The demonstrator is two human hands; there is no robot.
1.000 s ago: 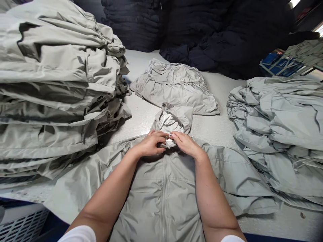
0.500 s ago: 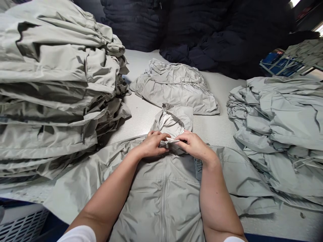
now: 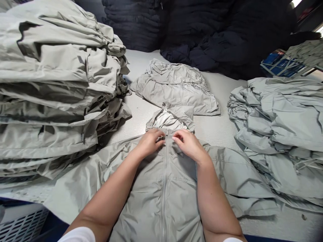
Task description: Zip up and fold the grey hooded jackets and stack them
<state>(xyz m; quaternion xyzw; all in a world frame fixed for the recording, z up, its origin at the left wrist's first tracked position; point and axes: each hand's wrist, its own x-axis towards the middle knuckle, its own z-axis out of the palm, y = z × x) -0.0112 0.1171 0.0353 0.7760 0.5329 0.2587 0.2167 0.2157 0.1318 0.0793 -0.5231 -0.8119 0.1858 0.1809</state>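
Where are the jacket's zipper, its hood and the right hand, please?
Zipper (image 3: 164, 191), head view, on its closed run.
Hood (image 3: 170, 120), head view, on its pale lining.
Right hand (image 3: 189, 145), head view, on the back of the hand.

Left hand (image 3: 150, 143), right hand (image 3: 189, 145), grey zipped jacket (image 3: 181, 201)

You've got a long, pale speckled counter (image 3: 137, 64) running away from you, and on the far side huge dark navy stacks of fabric (image 3: 133, 23) block off the back. Far right there's something blue (image 3: 280, 64) on a rack, with a bright light (image 3: 296, 2) up above. Down at near left sits a slatted plastic crate (image 3: 22, 227).
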